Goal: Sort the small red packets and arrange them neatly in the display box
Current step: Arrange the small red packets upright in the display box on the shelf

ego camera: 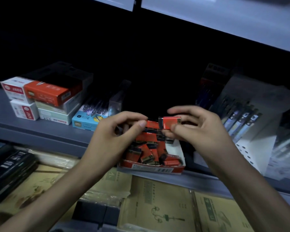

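Brown paper packs point(159, 203) lie nearest on the lower shelf, above them the red display box point(151, 168) of jumbled red packets point(149, 153), both hands pinching packets over it, left hand point(114, 131) and right hand point(199, 126), boxed pens point(89, 118) behind.

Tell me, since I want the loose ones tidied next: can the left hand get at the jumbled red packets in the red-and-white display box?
Probably yes: the left hand hovers right above the open-topped display box, though it already pinches a red packet.
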### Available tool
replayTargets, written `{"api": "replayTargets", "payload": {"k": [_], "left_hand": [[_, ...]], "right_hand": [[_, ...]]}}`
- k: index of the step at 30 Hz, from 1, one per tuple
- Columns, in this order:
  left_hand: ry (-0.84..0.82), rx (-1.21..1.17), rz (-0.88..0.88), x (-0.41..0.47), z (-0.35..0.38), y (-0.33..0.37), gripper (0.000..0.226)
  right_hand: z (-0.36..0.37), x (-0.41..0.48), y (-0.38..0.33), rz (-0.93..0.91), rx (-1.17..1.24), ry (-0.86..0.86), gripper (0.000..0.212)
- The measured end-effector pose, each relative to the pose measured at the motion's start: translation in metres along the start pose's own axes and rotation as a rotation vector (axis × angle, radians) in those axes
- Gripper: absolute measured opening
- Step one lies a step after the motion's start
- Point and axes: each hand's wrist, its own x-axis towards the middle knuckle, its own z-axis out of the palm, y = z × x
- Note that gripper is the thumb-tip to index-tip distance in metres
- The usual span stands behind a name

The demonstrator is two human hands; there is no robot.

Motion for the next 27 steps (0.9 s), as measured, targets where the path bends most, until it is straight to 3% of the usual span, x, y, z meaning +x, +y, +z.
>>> {"api": "replayTargets", "payload": {"k": [2,5,11,14,17,27], "left_hand": [[-0.016,0.016,0.028,0.001,0.002,0.002,0.020],[-0.050,-0.047,0.029,0.004,0.003,0.002,0.011],[0.002,-0.092,0.001,0.008,0.003,0.006,0.018],[0.027,-0.088,-0.039,0.008,0.001,-0.001,0.009],[0.038,-0.071,-0.063,0.007,-0.002,-0.007,0.011],[0.051,0.021,-0.058,0.001,-0.012,-0.013,0.013]], "right_hand": [[0.004,-0.002,-0.003,0.021,0.104,-0.054,0.018],[0.009,-0.003,-0.001,0.004,0.043,-0.062,0.009],[0.006,-0.002,0.001,-0.149,-0.276,-0.047,0.027],[0.001,0.002,0.007,-0.182,-0.479,0.049,0.023],[-0.001,0.003,0.014,-0.159,-0.612,0.036,0.019],[-0.002,0.011,0.017,-0.116,-0.664,-0.031,0.016]]}}
